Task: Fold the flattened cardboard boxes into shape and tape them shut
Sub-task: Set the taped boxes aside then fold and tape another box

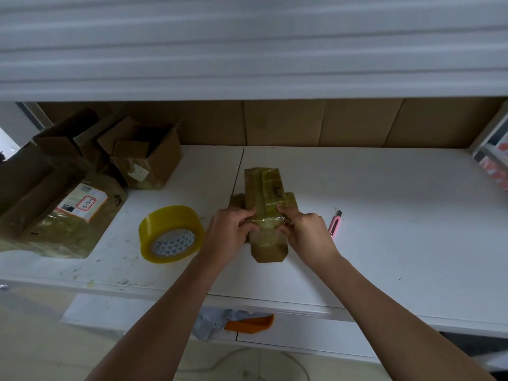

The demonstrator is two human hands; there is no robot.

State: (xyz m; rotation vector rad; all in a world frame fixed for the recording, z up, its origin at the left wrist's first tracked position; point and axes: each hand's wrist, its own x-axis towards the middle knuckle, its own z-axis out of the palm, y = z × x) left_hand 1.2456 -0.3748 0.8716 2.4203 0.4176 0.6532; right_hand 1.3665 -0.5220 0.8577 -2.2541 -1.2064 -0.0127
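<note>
A small flattened cardboard box (264,193), brown and covered in old yellowish tape, lies on the white table (384,215) in the middle of the view, with flaps sticking out at its sides and near end. My left hand (229,229) grips its left edge with curled fingers. My right hand (305,229) grips its right edge the same way. A roll of yellow packing tape (170,233) lies on the table just left of my left hand. A pink utility knife (334,224) lies right of my right hand.
Several folded and open cardboard boxes (148,158) are piled at the table's far left, one with a white label (82,204). Flat cardboard sheets (302,123) line the back wall under a white shelf. An orange object (253,323) sits below the table's front edge.
</note>
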